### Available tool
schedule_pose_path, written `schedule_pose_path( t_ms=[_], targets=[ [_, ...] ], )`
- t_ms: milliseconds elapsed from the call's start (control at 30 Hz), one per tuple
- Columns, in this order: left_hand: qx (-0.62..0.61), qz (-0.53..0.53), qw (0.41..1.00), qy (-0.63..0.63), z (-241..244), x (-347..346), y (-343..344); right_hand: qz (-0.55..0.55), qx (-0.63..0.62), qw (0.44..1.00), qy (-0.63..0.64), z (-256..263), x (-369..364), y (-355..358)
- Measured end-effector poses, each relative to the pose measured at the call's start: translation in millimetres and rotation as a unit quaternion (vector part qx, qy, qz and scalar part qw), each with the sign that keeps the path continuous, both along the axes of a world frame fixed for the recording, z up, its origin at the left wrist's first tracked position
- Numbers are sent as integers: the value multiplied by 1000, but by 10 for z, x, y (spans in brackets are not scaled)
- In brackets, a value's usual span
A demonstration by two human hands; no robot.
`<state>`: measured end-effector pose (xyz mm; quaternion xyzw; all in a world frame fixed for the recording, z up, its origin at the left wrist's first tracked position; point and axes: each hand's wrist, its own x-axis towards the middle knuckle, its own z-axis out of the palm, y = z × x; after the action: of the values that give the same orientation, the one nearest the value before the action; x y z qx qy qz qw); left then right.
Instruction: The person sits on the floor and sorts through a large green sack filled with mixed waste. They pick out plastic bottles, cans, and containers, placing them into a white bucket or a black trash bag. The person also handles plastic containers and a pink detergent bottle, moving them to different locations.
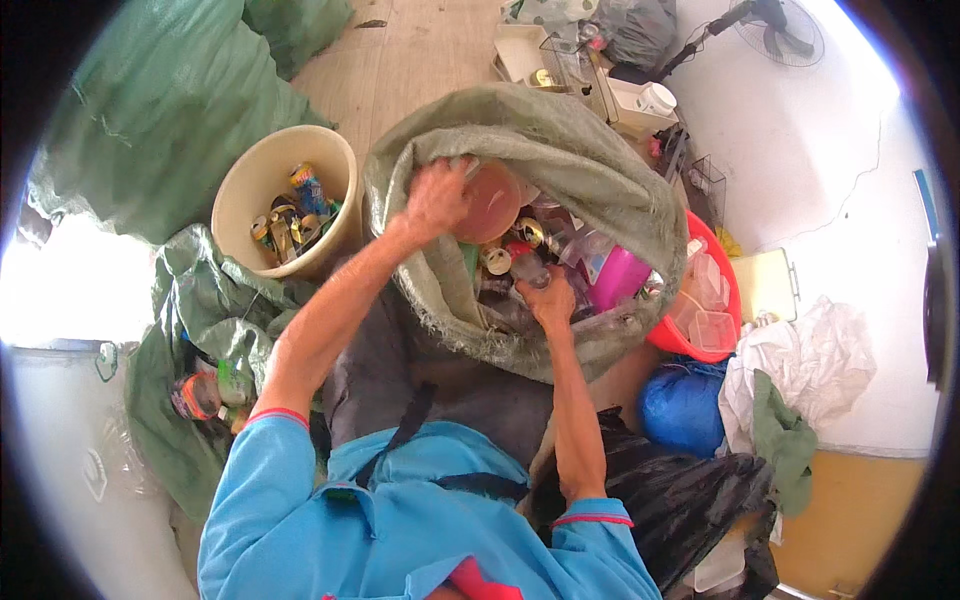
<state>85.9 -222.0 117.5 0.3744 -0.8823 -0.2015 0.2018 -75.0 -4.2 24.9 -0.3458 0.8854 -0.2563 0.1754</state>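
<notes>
A large woven green sack (525, 120) stands before me with its rim rolled back, full of mixed cans and plastic containers. My left hand (442, 196), blurred, is inside the opening at the edge of a round pinkish-brown plastic piece (491, 202); whether its fingers grip it is unclear. Lower in the sack, my right hand (551, 298) has its fingers around a clear plastic container (531, 271), perhaps a bottle. Close by lie a drink can (496, 260) and a bright magenta plastic container (621, 277).
A cream bucket (229, 202) with several drink cans is at left. A red basin (731, 277) of clear plastic tubs is at right, near a blue bag (681, 409) and a black bag (660, 472). Big green sacks (165, 112) fill the upper left. A fan (780, 34) stands behind.
</notes>
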Motion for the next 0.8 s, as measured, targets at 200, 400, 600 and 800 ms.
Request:
schedule_pose_path(
  t_ms=[200,400,600,800],
  targets=[
    [9,97,989,107,288,-40,-829,34,-29,997,65,415,426,-83],
    [11,115,990,84,-168,-30,-1068,71,-39,995,52,511,519,2],
    [57,83,989,-112,-435,32,-575,144,-6,989,-11,463,131,-182],
    [24,61,987,-148,-486,13,-585,56,-61,980,-179,-241,-190,-1205]
  ],
)
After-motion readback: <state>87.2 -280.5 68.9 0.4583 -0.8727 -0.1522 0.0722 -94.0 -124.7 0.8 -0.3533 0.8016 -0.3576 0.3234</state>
